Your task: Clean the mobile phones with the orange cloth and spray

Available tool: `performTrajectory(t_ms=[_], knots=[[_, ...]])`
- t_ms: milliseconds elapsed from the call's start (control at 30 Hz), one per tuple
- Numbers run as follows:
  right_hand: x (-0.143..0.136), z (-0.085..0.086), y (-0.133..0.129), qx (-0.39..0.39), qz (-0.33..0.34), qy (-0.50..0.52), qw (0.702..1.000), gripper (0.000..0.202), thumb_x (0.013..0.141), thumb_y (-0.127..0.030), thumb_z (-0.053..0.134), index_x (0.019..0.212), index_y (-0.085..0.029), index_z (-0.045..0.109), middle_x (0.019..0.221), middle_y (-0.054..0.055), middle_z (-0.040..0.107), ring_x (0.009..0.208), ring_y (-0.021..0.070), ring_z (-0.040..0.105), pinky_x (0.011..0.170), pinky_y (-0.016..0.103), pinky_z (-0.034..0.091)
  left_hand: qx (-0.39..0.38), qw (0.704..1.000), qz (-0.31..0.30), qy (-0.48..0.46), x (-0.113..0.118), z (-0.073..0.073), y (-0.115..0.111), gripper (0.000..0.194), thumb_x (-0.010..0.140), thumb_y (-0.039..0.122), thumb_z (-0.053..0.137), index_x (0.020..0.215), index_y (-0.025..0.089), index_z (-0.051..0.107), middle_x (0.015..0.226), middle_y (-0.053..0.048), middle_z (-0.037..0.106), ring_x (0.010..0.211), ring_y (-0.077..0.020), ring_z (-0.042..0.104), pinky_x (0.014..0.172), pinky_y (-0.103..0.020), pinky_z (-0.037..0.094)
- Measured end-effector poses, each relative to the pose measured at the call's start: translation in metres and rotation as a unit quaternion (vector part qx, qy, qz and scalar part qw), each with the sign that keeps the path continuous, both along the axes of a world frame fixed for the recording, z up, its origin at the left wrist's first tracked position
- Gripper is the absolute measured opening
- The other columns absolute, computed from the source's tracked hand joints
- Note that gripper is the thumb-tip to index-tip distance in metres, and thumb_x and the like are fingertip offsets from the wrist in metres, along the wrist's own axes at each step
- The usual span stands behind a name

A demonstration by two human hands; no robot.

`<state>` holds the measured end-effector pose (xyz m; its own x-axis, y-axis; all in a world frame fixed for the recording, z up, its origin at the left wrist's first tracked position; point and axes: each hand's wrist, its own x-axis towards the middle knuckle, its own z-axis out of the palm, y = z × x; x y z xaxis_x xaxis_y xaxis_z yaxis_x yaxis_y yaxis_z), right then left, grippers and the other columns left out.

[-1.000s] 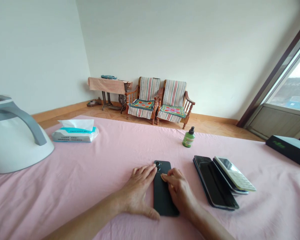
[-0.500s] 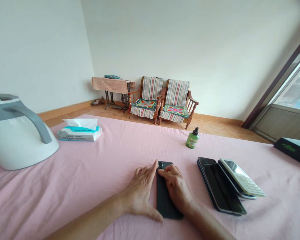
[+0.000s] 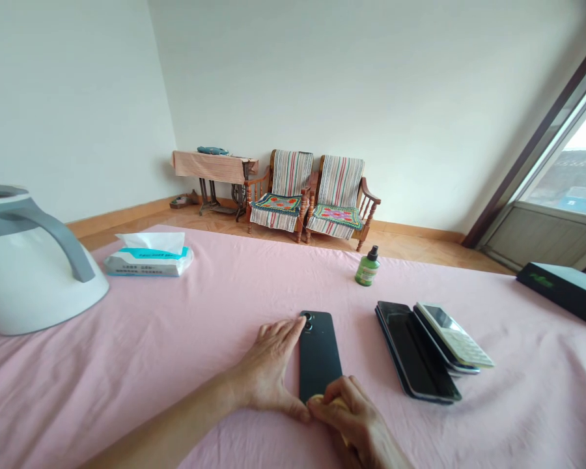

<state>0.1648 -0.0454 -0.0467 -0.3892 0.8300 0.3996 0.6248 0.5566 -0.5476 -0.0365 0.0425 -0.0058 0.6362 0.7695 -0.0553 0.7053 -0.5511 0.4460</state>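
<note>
A dark smartphone (image 3: pixel 320 352) lies back up on the pink cloth, its camera lenses at the far left corner. My left hand (image 3: pixel 268 371) holds it along the left side, fingertips at the far corner and thumb by the near corner. Over the phone's near end, my right hand (image 3: pixel 351 417) is closed on a small yellow pad (image 3: pixel 339 402). Fingers cover most of that pad, so I cannot tell whether it is sponge or cloth. The phone's near edge is hidden too.
Right of the phone are stacked dark phones (image 3: pixel 415 352) and a white-faced device with keys (image 3: pixel 454 335). Beyond stand a green spray bottle (image 3: pixel 367 268), a tissue pack (image 3: pixel 149 262) and a white kettle (image 3: pixel 39 280). A black box (image 3: pixel 561 293) sits far right.
My right hand has slid from the camera end down to the phone's near end, and the yellow pad now shows in it. My left hand stays at the phone's left side.
</note>
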Motion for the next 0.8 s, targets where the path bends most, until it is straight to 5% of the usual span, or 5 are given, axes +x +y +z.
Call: performTrajectory(t_ms=[133,300,567,667,800], knots=[[0.011,-0.012,-0.007,-0.027,-0.037,0.018,0.999,0.023,0.087,-0.024,0.049,0.082,-0.025,0.072,0.071,0.001,0.052,0.049,0.0071,0.045,0.043,0.017,0.036,-0.004,1.000,-0.005,-0.007,-0.002,0.009,-0.005,0.117,0.051,0.068,0.071,0.145,0.015,0.023,0.152,-0.018,0.018,0.137,-0.0398,0.017,0.109,-0.057,0.012],[0.013,0.004,0.008,-0.035,-0.101,0.165,0.981,0.026,0.087,-0.027,0.046,0.088,-0.021,0.072,0.074,0.005,0.059,0.066,0.0139,0.059,0.059,0.022,0.046,-0.007,0.996,0.022,-0.081,0.003,0.013,-0.020,0.099,0.051,0.057,0.078,0.135,0.017,0.044,0.138,-0.016,0.040,0.126,-0.0380,0.036,0.106,-0.053,0.027],[-0.002,0.023,0.041,-0.131,-0.176,0.241,0.945,0.025,0.078,-0.037,0.055,0.078,-0.019,0.072,0.074,0.006,0.065,0.069,0.0189,0.062,0.064,0.027,0.048,-0.038,0.986,0.045,-0.158,0.016,0.001,-0.033,0.087,0.051,0.025,0.081,0.131,0.020,0.048,0.133,-0.011,0.043,0.123,-0.0313,0.038,0.107,-0.042,0.033],[-0.001,0.024,0.046,-0.178,-0.181,0.333,0.908,0.030,0.072,-0.044,0.063,0.077,-0.016,0.072,0.072,0.007,0.067,0.068,0.0197,0.063,0.061,0.027,0.048,-0.049,0.983,0.061,-0.165,0.019,0.001,-0.032,0.085,0.050,0.024,0.081,0.129,0.017,0.049,0.132,-0.012,0.044,0.122,-0.0319,0.038,0.108,-0.042,0.032],[-0.006,0.029,0.048,-0.280,-0.166,0.467,0.822,0.044,0.063,-0.053,0.072,0.081,-0.013,0.071,0.059,0.003,0.061,0.048,0.0117,0.053,0.042,0.019,0.038,-0.054,0.979,0.071,-0.182,0.020,0.004,-0.029,0.083,0.055,0.027,0.078,0.131,0.020,0.046,0.131,-0.010,0.045,0.121,-0.0310,0.041,0.106,-0.042,0.034]])
